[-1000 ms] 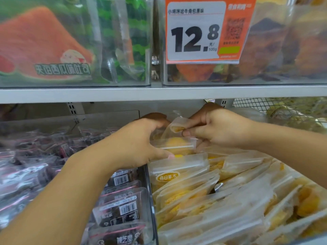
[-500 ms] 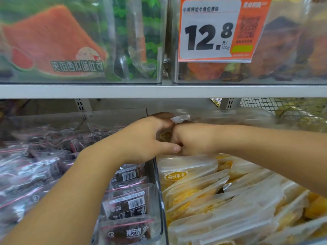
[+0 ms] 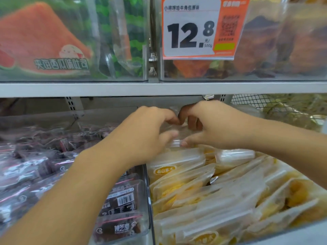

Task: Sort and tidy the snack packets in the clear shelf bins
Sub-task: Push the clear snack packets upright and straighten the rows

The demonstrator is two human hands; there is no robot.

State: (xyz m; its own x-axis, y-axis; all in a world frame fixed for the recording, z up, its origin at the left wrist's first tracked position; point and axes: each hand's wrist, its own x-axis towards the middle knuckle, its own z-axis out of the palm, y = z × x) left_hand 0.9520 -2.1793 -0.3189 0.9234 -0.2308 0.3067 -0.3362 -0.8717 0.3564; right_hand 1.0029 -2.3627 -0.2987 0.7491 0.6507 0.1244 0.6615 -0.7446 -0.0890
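Both hands meet at the back of the right clear bin (image 3: 300, 232), which is full of yellow snack packets (image 3: 203, 195) lying in overlapping rows. My left hand (image 3: 145, 131) and my right hand (image 3: 208, 126) grip one clear packet (image 3: 176, 143) between them, fingers curled over its top and thumbs against its lower edge. Most of that packet is hidden behind the fingers. My forearms cross over the front rows.
The left clear bin (image 3: 147, 200) holds dark packets (image 3: 122, 200) with barcodes. A grey shelf edge (image 3: 159, 89) runs just above my hands. Over it stand bins with watermelon-print packets (image 3: 44, 41) and brown snacks behind an orange price tag (image 3: 200, 29). Wire mesh (image 3: 251, 101) sits back right.
Both hands have pushed deeper toward the back of the bin with the clear packet. The right hand now curls over the packet's top instead of pinching its corner.
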